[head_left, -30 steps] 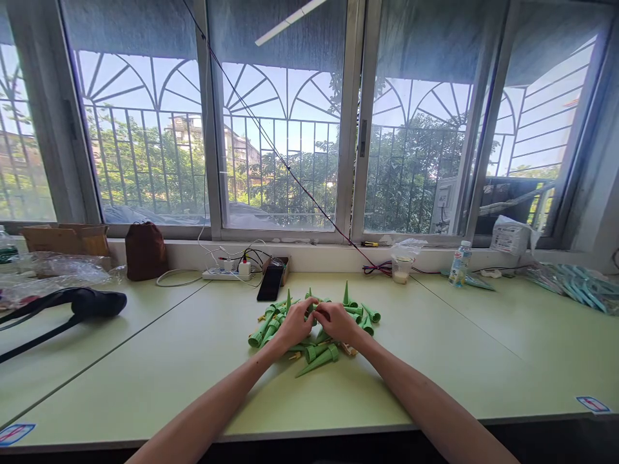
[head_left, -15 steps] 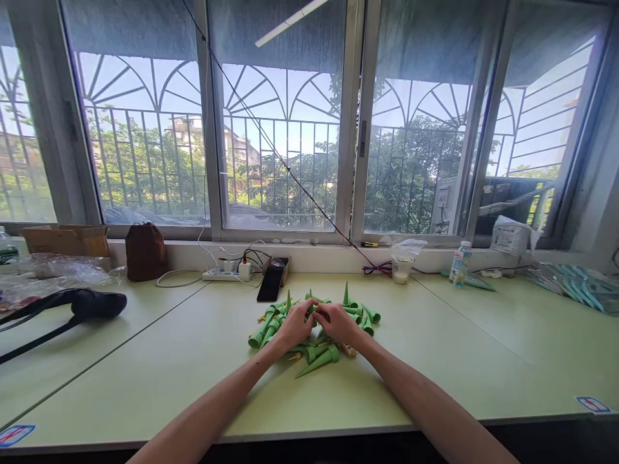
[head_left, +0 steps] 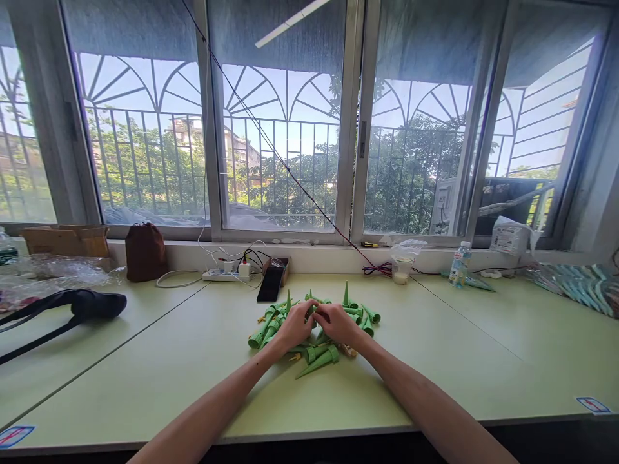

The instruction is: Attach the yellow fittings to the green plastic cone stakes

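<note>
My left hand (head_left: 296, 324) and my right hand (head_left: 337, 322) meet fingertip to fingertip over a heap of green plastic cone-shaped spikes. Both are closed in a pinch. A little green shows between them, but what the fingers hold is hidden behind them. One spike (head_left: 316, 363) lies in front of the hands, its tip toward the lower left. Other spikes (head_left: 371, 314) lie right of my right hand, and one stands point up (head_left: 346, 294) behind it. More spikes (head_left: 261, 332) lie left of my left hand. A small yellow piece (head_left: 294, 356) rests near my left wrist.
Behind the heap are a black phone (head_left: 271, 283) and a power strip (head_left: 227, 276) with cables. A brown pouch (head_left: 146, 252) and a black strap (head_left: 91, 303) lie left. To the right stand a plastic cup (head_left: 401, 269) and a bottle (head_left: 459, 264). Windows line the back.
</note>
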`<state>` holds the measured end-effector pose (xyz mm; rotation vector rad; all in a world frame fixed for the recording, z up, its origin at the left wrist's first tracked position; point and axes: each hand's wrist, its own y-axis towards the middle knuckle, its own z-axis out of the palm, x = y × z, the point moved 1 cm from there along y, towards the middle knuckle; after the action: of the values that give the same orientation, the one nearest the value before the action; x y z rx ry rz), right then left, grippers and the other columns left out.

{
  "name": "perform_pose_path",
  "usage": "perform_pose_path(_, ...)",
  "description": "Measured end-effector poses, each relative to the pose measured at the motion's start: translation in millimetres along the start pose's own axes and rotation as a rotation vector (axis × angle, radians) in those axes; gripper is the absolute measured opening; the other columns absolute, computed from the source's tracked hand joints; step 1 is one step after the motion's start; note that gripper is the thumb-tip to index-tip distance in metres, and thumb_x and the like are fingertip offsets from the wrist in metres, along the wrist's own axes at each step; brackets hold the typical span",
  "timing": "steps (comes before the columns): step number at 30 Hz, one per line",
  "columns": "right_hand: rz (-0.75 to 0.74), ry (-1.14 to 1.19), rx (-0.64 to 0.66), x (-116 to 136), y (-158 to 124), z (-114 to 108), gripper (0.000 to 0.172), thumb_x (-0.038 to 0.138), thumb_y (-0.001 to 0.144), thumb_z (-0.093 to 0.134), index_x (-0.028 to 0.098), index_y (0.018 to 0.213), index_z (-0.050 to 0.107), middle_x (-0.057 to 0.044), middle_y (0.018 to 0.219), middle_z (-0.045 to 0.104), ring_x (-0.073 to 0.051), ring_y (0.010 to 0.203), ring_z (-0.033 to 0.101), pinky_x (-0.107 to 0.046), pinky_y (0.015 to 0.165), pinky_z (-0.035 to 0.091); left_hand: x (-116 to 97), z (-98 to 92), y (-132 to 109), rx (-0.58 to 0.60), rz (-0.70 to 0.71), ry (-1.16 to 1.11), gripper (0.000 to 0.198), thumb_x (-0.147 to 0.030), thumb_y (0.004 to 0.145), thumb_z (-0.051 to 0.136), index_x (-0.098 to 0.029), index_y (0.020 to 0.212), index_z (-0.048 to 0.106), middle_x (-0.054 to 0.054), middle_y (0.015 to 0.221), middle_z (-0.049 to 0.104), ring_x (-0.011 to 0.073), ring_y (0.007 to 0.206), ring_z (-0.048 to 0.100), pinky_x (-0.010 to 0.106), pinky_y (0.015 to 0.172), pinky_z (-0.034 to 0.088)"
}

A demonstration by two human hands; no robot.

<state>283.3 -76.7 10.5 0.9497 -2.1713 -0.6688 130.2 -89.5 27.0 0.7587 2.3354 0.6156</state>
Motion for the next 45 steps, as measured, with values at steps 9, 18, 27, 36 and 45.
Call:
perform_pose_path(9,-0.006,0.006,0.005,-1.9,-0.6,2.0,0.021,0.019,0.089,0.050,0.017,0.069,0.055,0.000,0.064,0.058,-0.010,0.056,0.047,-0.021,0.057,0.033,-1.9,-1.1,-0.6,0.006,0.006,-0.009,0.032,-0.008,0.078,0.046,-0.018,0.103,0.062,0.004,0.087,0.068,0.0167,0.076,0.060,0.026,0.071,0.044)
perform_pose_path(18,-0.005,-0.005,0.001,0.0,-0.6,0.7,0.022,0.020,0.089,0.051,0.016,0.069,0.057,0.000,0.063,0.058,-0.010,0.056,0.047,-0.021,0.057,0.033,-0.3,-0.5,-0.3,-0.009,0.012,-0.017,0.033,-0.008,0.077,0.046,-0.018,0.104,0.063,0.004,0.085,0.068,0.0165,0.075,0.059,0.027,0.071,0.044)
perform_pose_path(27,-0.001,-0.003,-0.016,0.7,0.2,0.3,0.020,0.017,0.090,0.050,0.017,0.072,0.060,-0.002,0.067,0.061,-0.012,0.058,0.049,-0.022,0.059,0.036,0.1,0.5,-0.3,-0.044,0.001,-0.014,0.032,-0.009,0.079,0.047,-0.019,0.105,0.062,0.004,0.089,0.068,0.0174,0.078,0.061,0.029,0.078,0.046)
perform_pose_path(36,0.002,0.017,-0.022,1.4,0.7,-0.7,0.023,0.016,0.091,0.047,0.017,0.071,0.059,-0.001,0.065,0.061,-0.012,0.058,0.051,-0.021,0.059,0.037,-2.9,-0.7,0.3,-0.064,0.027,-0.003,0.032,-0.009,0.078,0.048,-0.019,0.105,0.062,0.004,0.089,0.068,0.0178,0.078,0.062,0.029,0.077,0.046)
perform_pose_path(45,0.015,0.036,-0.016,1.3,-0.3,-1.5,0.024,0.015,0.092,0.045,0.017,0.072,0.059,-0.001,0.066,0.063,-0.012,0.058,0.053,-0.021,0.060,0.038,-5.4,-2.3,-0.2,-0.053,0.032,-0.006,0.029,-0.009,0.079,0.047,-0.019,0.103,0.062,0.005,0.089,0.068,0.0172,0.079,0.061,0.028,0.075,0.046)
